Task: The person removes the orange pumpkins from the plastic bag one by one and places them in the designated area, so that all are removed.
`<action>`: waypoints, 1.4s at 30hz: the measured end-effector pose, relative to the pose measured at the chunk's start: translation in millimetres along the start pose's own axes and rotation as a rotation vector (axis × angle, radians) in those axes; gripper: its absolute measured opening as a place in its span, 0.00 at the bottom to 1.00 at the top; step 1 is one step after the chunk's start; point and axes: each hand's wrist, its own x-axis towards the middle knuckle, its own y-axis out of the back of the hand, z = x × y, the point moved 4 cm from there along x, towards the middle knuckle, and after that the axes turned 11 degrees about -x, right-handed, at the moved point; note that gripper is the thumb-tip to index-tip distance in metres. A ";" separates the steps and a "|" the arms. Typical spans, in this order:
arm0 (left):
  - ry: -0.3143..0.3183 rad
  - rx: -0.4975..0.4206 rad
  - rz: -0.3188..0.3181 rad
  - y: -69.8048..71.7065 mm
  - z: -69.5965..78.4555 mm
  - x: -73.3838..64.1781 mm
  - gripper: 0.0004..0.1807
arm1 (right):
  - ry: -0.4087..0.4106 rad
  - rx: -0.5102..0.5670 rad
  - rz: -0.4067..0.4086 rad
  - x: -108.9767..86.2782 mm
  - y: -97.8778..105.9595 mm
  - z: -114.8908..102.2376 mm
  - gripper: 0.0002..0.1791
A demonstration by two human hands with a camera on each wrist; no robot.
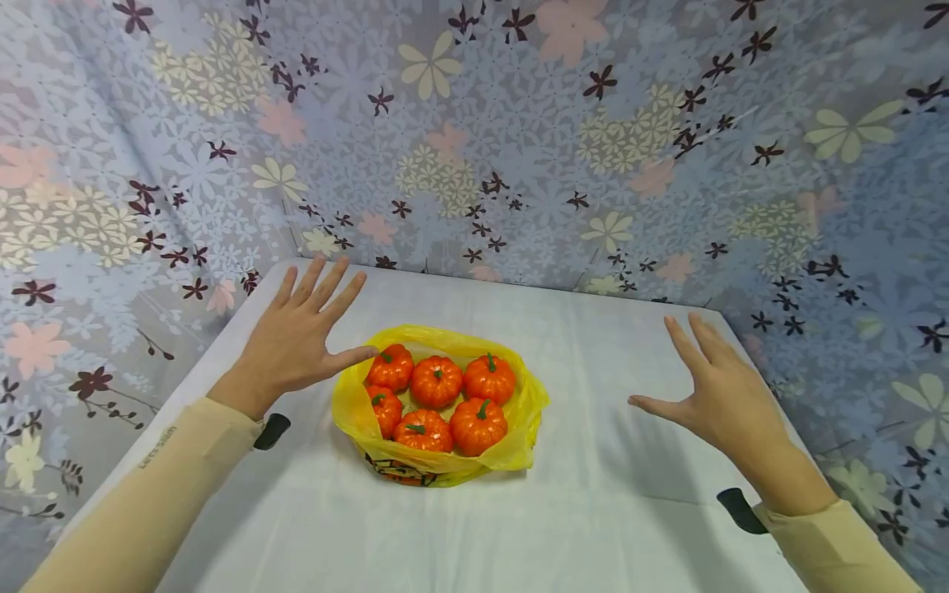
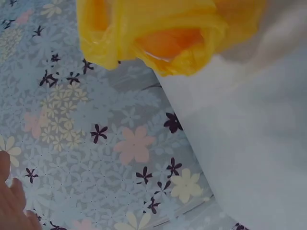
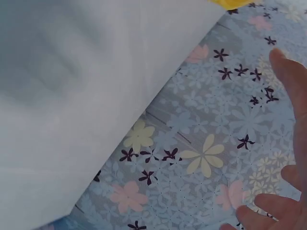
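Observation:
A yellow plastic bag (image 1: 528,412) sits on the table with its mouth spread wide. Inside it lie several small orange pumpkins (image 1: 436,382) with green stems. To the bag's left, my left hand (image 1: 292,342) is held above the table, fingers spread, its thumb overlapping the bag's rim in the head view; whether they touch I cannot tell. Well off to the right of the bag, my right hand (image 1: 722,395) hovers with its fingers extended and holds nothing. In the left wrist view the bag (image 2: 192,19) shows at the top, and part of the left hand (image 2: 14,201) at the lower left.
A white cloth covers the table (image 1: 593,527). Flower-patterned fabric (image 1: 474,148) hangs behind the table and along both sides. Dark objects sit at both sleeve cuffs, one at the left (image 1: 272,431) and one at the right (image 1: 741,511).

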 end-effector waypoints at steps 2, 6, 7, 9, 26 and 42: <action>0.030 -0.060 -0.027 -1.2 -0.2 0.2 0.55 | -0.037 0.061 -0.027 0.6 -0.6 -1.2 0.71; 0.096 -0.241 -0.087 -4.3 -0.3 -0.1 0.55 | -0.131 0.206 -0.131 3.2 -3.6 -4.0 0.69; 0.114 -0.298 -0.104 -6.0 -0.7 -0.3 0.54 | -0.150 0.237 -0.144 4.0 -4.1 -5.1 0.69; 0.158 -0.431 -0.140 -9.5 -0.9 -0.7 0.54 | -0.185 0.289 -0.162 5.4 -5.9 -8.0 0.68; 0.340 -1.056 -0.183 -34.0 -13.1 -21.8 0.41 | -0.297 0.668 -0.181 -1.5 -37.9 -51.8 0.58; 0.306 -1.095 -0.330 -68.4 -9.2 -42.3 0.39 | -0.291 0.892 -0.208 -3.7 -66.9 -102.4 0.47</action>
